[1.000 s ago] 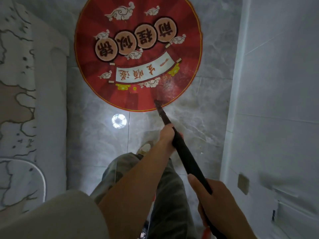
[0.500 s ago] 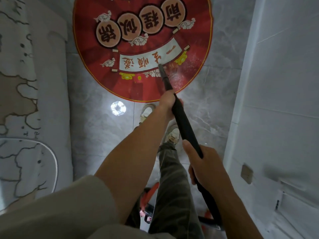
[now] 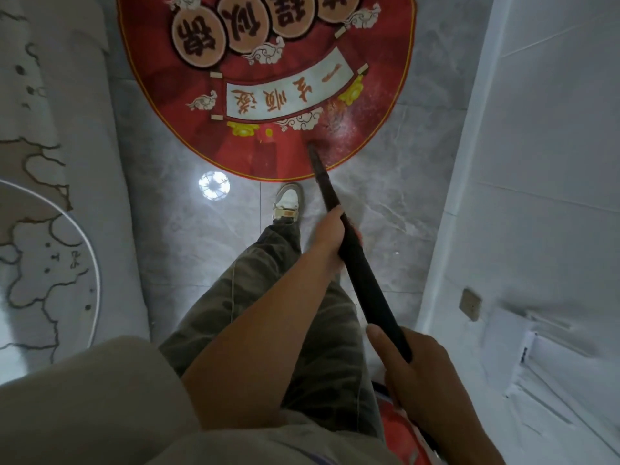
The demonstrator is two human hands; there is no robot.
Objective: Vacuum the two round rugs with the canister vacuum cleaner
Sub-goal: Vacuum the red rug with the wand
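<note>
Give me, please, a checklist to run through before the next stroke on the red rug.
1. Grip of left hand on black wand: ok.
2. Grip of right hand on the wand's near end: ok.
3. Contact of nozzle tip with red round rug, near its front edge: ok.
4. Clearing of pale specks right of the tip: not ok.
5. Position of shoe, off the rug: ok.
6. Suction running: cannot tell.

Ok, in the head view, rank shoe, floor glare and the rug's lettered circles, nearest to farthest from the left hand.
1. The shoe, just up and left of the left hand.
2. The floor glare, farther left on the tiles.
3. The lettered circles, far up on the red rug.
</note>
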